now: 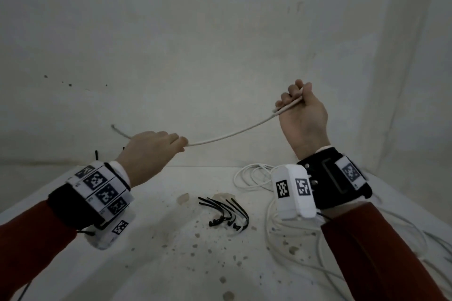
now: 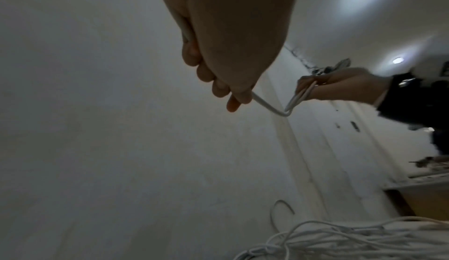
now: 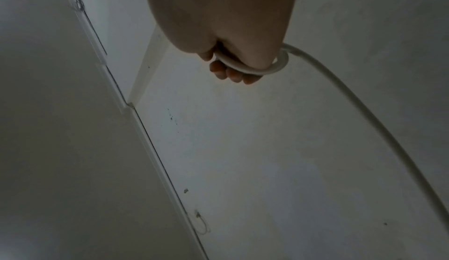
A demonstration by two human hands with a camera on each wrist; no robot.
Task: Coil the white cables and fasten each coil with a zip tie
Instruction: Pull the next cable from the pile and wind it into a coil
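Observation:
A white cable [image 1: 230, 135] stretches in the air between both hands, above the table. My left hand [image 1: 156, 146] grips it in a fist, and its loose end [image 1: 117, 129] sticks out to the left behind that hand. My right hand [image 1: 299, 107], raised higher at the right, holds a short folded loop of the same cable [image 3: 257, 68] in its curled fingers [image 3: 233, 76]. In the left wrist view the cable [image 2: 267, 106] bends between the two hands. Several black zip ties [image 1: 227, 212] lie on the white table [image 1: 159, 252], below and between the hands.
A tangle of more white cables [image 1: 281, 227] lies on the table's right side and runs off the right edge. A white wall [image 1: 220, 32] stands close behind the table. The tabletop is speckled with dark spots and a brown patch [image 1: 183, 198].

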